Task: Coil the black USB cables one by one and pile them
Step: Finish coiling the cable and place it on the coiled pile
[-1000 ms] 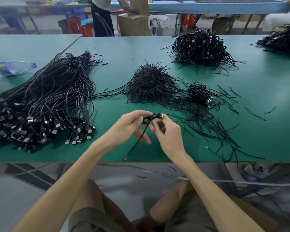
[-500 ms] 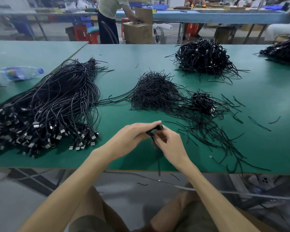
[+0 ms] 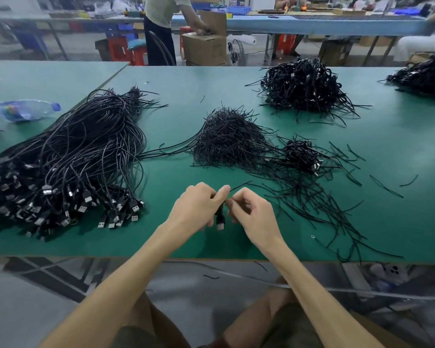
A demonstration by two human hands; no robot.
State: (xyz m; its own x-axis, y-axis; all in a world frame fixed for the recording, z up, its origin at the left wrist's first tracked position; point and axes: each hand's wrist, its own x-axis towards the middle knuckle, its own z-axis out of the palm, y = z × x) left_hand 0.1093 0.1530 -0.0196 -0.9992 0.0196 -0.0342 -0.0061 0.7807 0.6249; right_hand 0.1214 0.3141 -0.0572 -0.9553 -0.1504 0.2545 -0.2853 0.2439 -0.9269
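Hands | I am seeing left hand [image 3: 199,209] and right hand [image 3: 254,212] pinching one black USB cable [image 3: 220,214]; its plug [image 3: 220,225] is hanging down | above green table [image 3: 186,96]

Your forearms [image 3: 126,287] are bare along the whole stretch in view, long and slim, narrowing at the wrists. Your left hand [image 3: 199,209] and your right hand [image 3: 255,213] are bare as well, with the knuckles standing out on their backs and faint tendon lines running towards the wrists. You wear shorts [image 3: 294,326] of a dull olive-green cloth, plain and all one colour, soft-looking and lightly creased. A broad patch of the cloth shows over your right thigh and a smaller one over your left. The cloth ends above your knees [image 3: 276,298], which are bare.
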